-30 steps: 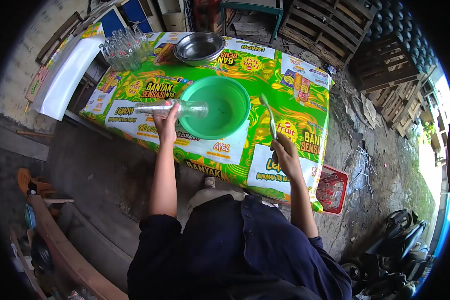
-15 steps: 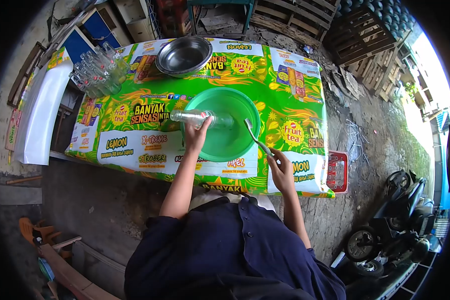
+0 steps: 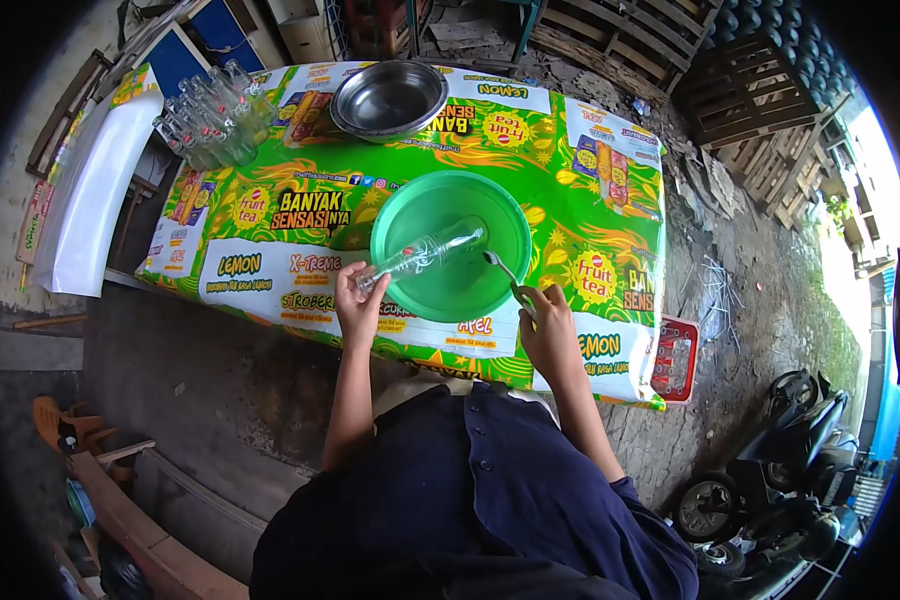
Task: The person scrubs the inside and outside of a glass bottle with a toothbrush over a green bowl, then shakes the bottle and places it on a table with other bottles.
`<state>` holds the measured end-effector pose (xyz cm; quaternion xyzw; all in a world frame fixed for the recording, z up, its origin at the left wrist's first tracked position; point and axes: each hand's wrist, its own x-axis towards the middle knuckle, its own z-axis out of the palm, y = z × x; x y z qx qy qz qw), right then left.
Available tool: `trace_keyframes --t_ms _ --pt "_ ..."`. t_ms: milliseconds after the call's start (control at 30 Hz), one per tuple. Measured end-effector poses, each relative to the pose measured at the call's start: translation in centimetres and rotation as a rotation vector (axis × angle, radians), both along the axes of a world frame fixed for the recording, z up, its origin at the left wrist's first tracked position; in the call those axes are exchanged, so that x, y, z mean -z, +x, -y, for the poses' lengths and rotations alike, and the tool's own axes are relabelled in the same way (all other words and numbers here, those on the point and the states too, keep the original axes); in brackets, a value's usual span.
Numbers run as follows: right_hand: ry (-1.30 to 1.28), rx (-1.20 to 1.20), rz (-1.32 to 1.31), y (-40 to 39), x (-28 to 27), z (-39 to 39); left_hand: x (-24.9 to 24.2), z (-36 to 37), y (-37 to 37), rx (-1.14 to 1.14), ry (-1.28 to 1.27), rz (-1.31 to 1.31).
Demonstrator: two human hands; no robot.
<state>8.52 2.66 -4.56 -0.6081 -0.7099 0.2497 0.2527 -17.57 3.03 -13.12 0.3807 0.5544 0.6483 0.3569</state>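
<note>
My left hand [image 3: 358,295] is closed on one end of a clear glass bottle [image 3: 432,250] with small red and white print. The bottle slants up and to the right over a green plastic basin [image 3: 388,212], its far end above the basin's middle. A toothbrush [image 3: 507,270] is in my right hand [image 3: 545,318], fingers wrapped round its handle. Its bristle head points up and left over the basin's right side, apart from the bottle in this view.
Several glass bottles [image 3: 210,120] stand at the table's back left. A steel bowl [image 3: 355,128] sits behind the basin. The table wears a printed green cover [image 3: 560,225]. A red bottle crate [image 3: 692,350] is beyond its right edge, with a parked motorbike [image 3: 770,470] farther off.
My left hand has moved left and down, from the bottle's middle to its end, and the bottle now slants upward. The toothbrush has shifted slightly down and its head has turned.
</note>
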Motion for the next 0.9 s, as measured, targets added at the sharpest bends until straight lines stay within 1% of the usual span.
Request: trace_keyframes --t_ms 100,200,300,333,400,500,600,700,733,767,833,900 --pt "-0.005 -0.056 0.109 -0.4 -0.5 -0.1 1.0 0.3 0.1 0.017 0.055 -0.066" --pt "-0.085 -0.035 0.145 -0.8 0.4 -0.7 1.0 0.5 -0.1 0.071 -0.017 -0.167" --pt "-0.162 -0.101 0.155 -0.8 0.3 -0.8 1.2 0.5 0.1 0.058 -0.058 -0.347" --pt "-0.138 -0.126 0.08 -0.9 -0.1 -0.7 1.3 0.4 0.5 0.041 -0.02 -0.369" --pt "-0.088 -0.176 -0.072 -0.9 -1.1 -0.2 0.9 0.4 0.8 0.048 -0.033 -0.408" --pt "-0.053 -0.203 -0.064 -0.9 -0.4 -0.1 0.3 0.5 1.0 0.047 -0.013 -0.44" --pt "-0.084 -0.167 0.036 -1.3 -2.5 0.2 0.1 0.4 1.0 0.055 -0.001 -0.448" --pt "-0.004 -0.177 -0.011 -2.0 -0.6 0.0 -0.3 1.0 1.2 0.077 -0.019 -0.45" --pt "0.023 -0.228 0.0 -1.9 0.9 -0.5 -0.2 1.2 1.3 0.075 -0.032 -0.429" --pt "-0.001 -0.179 0.014 -1.6 1.9 -1.2 -0.2 1.4 1.4 0.073 -0.044 -0.41" --pt "-0.048 -0.084 0.038 -0.8 3.0 -2.7 -0.9 1.5 1.6 0.066 -0.059 -0.477" --pt "-0.008 -0.063 0.042 -0.3 3.4 -3.6 -1.2 1.8 1.7 0.061 -0.062 -0.534"
